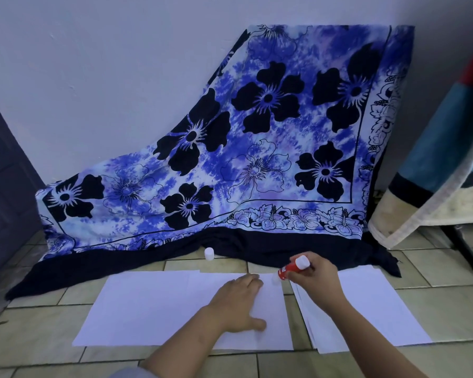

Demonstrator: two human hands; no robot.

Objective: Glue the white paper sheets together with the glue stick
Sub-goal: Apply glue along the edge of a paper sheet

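Left hand (236, 304) flat on paper sheets (153, 309); right hand (315, 279) grip around glue stick (291, 268); cap (209, 253), apparently, beside cloth (257, 148).

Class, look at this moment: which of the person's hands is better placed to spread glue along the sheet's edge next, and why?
The right hand: it holds the uncapped glue stick, tip at the top right corner of the joined sheets. The left hand lies flat, pinning the paper.
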